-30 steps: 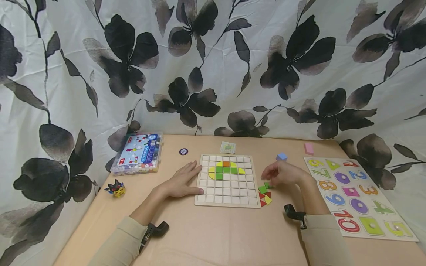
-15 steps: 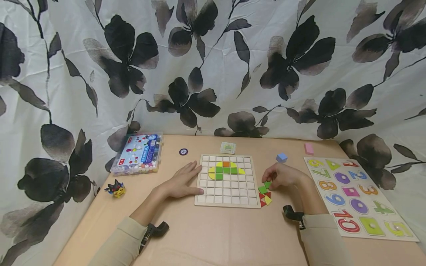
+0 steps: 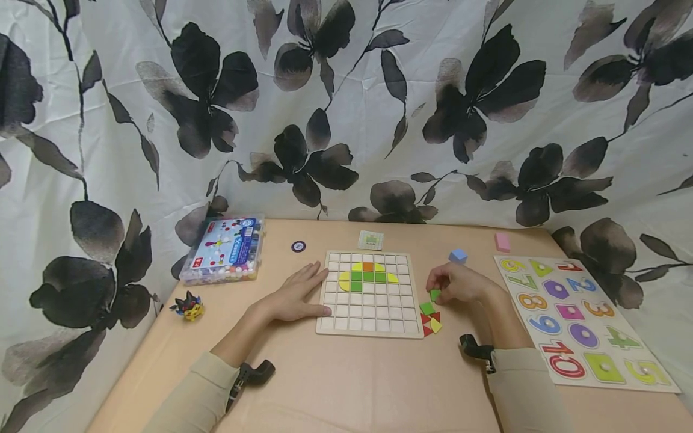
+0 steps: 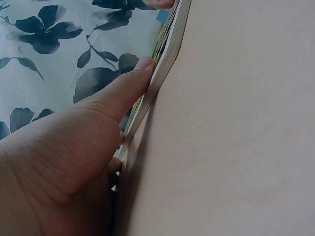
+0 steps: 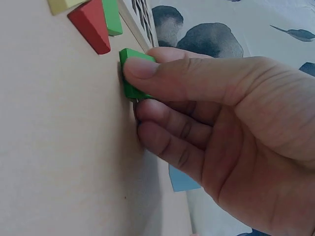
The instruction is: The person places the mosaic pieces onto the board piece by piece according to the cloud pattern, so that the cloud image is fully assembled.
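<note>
A wooden grid board (image 3: 368,313) lies mid-table, with green, yellow and orange tiles forming a shape in its upper cells. Fingers extended, my left hand (image 3: 295,299) rests at the board's left edge; its thumb lies along the rim in the left wrist view. Just right of the board, my right hand (image 3: 460,285) pinches a green square tile (image 5: 129,73) between thumb and fingers, close over the table. Beside it lie another green tile (image 3: 427,308), red triangles (image 3: 427,331) and a yellow tile (image 3: 435,325).
Behind the board sits a small pattern card (image 3: 370,240). A blue block (image 3: 458,256) and pink block (image 3: 502,242) stand at the back right, near a number puzzle board (image 3: 585,328). Leftward are a plastic bead box (image 3: 224,249), a round token (image 3: 298,246) and a small figurine (image 3: 189,307).
My right fingers have closed on the green tile and drawn it slightly up and away from the other green tile. The left hand has stayed in place.
</note>
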A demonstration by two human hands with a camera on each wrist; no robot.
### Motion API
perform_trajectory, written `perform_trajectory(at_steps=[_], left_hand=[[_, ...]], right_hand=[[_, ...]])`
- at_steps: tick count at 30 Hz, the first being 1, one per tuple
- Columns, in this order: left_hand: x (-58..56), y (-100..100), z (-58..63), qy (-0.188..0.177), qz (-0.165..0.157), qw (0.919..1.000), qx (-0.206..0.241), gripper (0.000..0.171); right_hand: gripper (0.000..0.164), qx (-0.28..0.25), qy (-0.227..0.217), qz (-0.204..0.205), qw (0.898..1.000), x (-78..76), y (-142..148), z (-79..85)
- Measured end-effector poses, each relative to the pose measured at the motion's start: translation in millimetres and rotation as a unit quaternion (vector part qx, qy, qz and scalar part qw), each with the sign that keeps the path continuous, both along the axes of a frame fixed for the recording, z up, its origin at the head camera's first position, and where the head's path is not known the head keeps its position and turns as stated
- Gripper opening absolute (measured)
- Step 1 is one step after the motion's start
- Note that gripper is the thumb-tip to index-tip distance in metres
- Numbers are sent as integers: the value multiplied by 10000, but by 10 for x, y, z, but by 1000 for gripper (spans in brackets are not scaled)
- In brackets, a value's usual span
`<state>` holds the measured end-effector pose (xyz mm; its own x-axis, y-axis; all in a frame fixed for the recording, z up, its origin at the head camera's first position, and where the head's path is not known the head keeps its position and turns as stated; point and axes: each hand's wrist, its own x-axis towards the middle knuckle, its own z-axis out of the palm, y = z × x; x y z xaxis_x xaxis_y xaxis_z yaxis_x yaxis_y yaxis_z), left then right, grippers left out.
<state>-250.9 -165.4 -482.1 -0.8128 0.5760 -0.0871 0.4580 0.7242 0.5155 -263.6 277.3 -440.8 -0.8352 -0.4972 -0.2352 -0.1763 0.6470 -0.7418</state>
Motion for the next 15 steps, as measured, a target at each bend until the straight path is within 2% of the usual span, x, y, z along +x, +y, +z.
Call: perform_trajectory(at_steps=[5, 15], left_hand=[[-15, -12, -29, 19, 1, 10000, -26, 104], [0, -3, -3, 20, -47, 10000, 35, 103]], right_hand=[[16, -248, 123, 23, 9996, 10, 13, 12], [15, -356, 199, -110, 9991, 13, 43, 39]])
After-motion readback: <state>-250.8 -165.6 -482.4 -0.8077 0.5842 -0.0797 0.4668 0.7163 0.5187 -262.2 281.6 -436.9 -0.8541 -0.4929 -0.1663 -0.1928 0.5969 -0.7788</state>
